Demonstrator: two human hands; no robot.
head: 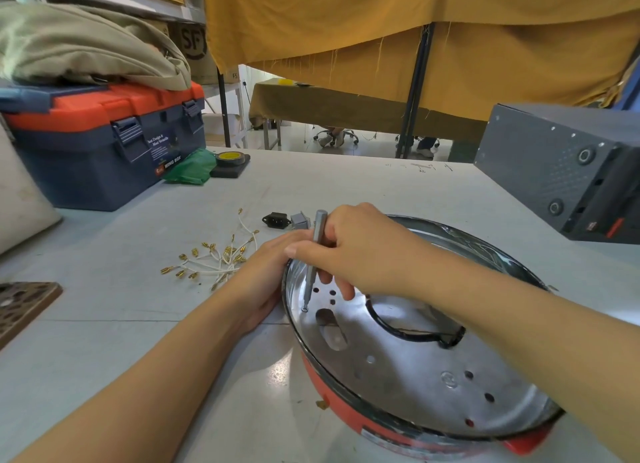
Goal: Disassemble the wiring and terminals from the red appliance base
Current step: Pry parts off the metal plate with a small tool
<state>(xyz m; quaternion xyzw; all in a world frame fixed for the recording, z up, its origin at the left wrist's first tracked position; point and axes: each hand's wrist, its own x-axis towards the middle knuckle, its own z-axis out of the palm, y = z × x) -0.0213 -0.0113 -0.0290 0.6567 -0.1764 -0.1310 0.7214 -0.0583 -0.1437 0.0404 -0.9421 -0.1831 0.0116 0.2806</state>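
White wires with brass terminals (214, 258) already lie loose on the bench (121, 307), while the right hand (360, 248) grips a screwdriver (317, 251) on a screw inside the red appliance base (346, 410), steadied by the left hand (263, 275).

Shiny metal pan (398, 358) in glossy red plastic base (341, 410), matt grey metal screwdriver (317, 251), brass terminals (207, 258), smooth pale surface (138, 324), mustard cloth (450, 30)

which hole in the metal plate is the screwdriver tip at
The small hole at the plate's left edge, left of the long oval slot; the screwdriver tip sits in it, unlike the other holes.
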